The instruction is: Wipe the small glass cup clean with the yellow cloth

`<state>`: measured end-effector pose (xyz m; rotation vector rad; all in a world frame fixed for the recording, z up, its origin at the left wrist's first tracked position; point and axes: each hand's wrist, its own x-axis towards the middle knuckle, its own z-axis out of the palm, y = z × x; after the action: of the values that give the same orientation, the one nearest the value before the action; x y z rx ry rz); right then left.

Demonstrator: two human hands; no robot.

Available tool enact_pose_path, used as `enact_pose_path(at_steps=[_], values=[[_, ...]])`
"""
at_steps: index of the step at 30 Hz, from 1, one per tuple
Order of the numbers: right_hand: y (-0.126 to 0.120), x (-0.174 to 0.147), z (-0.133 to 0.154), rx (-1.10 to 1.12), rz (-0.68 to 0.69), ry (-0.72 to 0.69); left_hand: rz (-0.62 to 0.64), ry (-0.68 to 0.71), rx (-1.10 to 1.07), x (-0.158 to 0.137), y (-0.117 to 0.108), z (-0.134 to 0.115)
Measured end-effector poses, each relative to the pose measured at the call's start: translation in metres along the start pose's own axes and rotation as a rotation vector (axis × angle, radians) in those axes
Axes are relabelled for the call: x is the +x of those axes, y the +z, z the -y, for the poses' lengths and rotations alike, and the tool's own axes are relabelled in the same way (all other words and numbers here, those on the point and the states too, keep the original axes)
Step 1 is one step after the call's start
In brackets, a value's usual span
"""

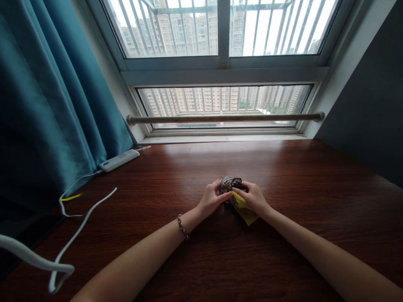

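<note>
Over the middle of the brown wooden table (176, 176), my two hands meet at a small, shiny, rounded thing (226, 184) with clear and dark streaks; its exact kind I cannot make out. My left hand (211, 196) is closed around its left side, thumb across the front. My right hand (254, 199) is closed at the right side, pinching a yellow cloth (247, 212) that hangs down below the fingers. A black piece (239, 185) shows between the right fingers and the rounded thing. The hands partly hide all of these.
A white power strip (119, 160) lies at the far left by the blue curtain (94, 105). A white cable (80, 226) and a yellow strip (71, 197) are nearer on the left. Beyond the table's back edge a metal bar (220, 118) crosses the window.
</note>
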<state>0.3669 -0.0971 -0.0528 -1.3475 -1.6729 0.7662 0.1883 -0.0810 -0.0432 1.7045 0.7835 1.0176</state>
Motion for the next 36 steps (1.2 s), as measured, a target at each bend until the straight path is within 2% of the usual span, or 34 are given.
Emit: enact_pose_path(at_steps=[8, 14, 19, 26, 36], values=[[-0.003, 0.005, -0.003, -0.026, 0.053, 0.013, 0.006, 0.018, 0.104, 0.001, 0.0, 0.001], [-0.001, 0.008, -0.005, -0.047, 0.022, 0.018, 0.064, 0.099, 0.06, 0.001, 0.012, 0.001], [0.0, 0.009, -0.007, -0.022, 0.022, 0.03, 0.054, 0.112, -0.032, 0.002, 0.016, 0.003], [-0.002, 0.008, -0.006, -0.006, 0.047, 0.025, 0.038, 0.062, -0.073, 0.003, 0.01, 0.004], [-0.001, 0.005, -0.007, 0.011, 0.033, -0.001, 0.018, 0.046, 0.113, 0.007, -0.003, 0.001]])
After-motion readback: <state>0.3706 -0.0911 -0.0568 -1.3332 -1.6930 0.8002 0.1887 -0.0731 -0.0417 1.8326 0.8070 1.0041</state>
